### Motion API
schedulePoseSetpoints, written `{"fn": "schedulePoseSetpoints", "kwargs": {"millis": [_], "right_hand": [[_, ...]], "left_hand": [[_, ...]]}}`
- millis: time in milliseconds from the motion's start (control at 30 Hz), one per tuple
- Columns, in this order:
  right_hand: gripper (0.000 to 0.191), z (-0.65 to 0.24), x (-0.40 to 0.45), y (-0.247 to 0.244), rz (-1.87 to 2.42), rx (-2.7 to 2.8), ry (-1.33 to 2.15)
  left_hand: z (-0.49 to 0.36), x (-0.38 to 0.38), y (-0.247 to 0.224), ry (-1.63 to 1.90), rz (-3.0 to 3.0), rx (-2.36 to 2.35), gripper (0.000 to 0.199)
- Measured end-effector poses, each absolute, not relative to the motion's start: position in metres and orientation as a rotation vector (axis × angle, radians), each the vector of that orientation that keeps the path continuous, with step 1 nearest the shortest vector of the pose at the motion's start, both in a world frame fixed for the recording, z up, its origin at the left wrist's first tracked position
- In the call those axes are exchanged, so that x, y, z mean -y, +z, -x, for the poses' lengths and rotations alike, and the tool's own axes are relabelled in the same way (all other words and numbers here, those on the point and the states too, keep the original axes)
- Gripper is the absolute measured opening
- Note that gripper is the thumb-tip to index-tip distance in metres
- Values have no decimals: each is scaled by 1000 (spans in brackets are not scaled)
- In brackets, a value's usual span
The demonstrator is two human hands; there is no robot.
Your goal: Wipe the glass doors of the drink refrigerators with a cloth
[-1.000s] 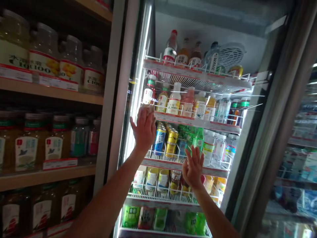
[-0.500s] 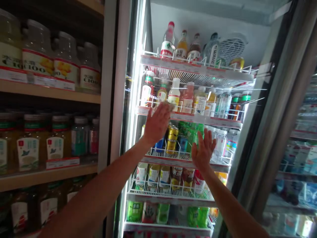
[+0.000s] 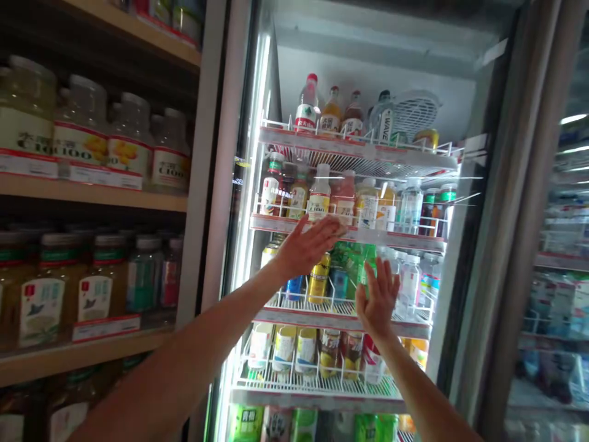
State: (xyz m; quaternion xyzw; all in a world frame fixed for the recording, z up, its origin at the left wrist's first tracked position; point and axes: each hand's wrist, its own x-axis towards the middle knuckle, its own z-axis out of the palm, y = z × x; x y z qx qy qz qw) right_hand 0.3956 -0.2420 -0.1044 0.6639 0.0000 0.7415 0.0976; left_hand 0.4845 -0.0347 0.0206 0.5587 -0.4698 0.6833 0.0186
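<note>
My left hand is stretched out with its palm towards the glass door of a lit drinks cooler. A small pale cloth shows past its fingertips, pressed under the hand; most of it is hidden. To the right and lower, my right hand is raised with fingers spread and palm towards the same glass, nothing in it. Behind the glass, juice bottles stand on a wire shelf above my left hand. A gold can and green bottles are seen between the two hands.
Open wooden shelving with rows of bottles stands close on the left, beside the cooler's frame. A metal upright runs down the right side, with another stocked cooler beyond it.
My left hand has moved right and down across the glass with the cloth, its fingers now pointing more to the right. My right hand stays raised. The view has tilted up a little.
</note>
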Motion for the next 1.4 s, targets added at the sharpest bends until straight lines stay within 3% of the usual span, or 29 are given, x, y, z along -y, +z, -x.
{"fn": "schedulePoseSetpoints", "kwargs": {"millis": [200, 367, 433, 533, 600, 800, 1000, 1067, 1200, 1400], "right_hand": [[49, -395, 243, -106, -1974, -3, 2194], [52, -395, 243, -106, -1959, -29, 2222], [54, -396, 243, -105, -1949, -40, 2227], [54, -396, 242, -105, -1946, -37, 2232], [52, -395, 242, -105, -1949, -33, 2235], [50, -397, 245, -106, -1936, -34, 2228], [53, -397, 245, -107, -1952, -21, 2220], [53, -397, 245, -107, -1960, -14, 2215], [54, -396, 245, -107, -1953, -33, 2218], [53, -396, 244, -107, -1980, -3, 2214]], "left_hand": [[-501, -2, 46, 1939, -1713, 757, 44], [-496, -4, 25, 2073, -1782, 1470, 42], [-501, -13, 32, 2068, -1774, 1449, 44], [-508, -25, 50, 2009, -1739, 970, 44], [-506, -21, 48, 1988, -1749, 886, 43], [-485, 12, -5, 2112, -1851, 1578, 48], [-502, -14, 21, 2023, -1732, 731, 41], [-502, -12, 9, 2051, -1749, 839, 40], [-500, -9, -25, 2122, -1786, 1490, 45], [-508, -28, -19, 2016, -1753, 839, 46]]}}
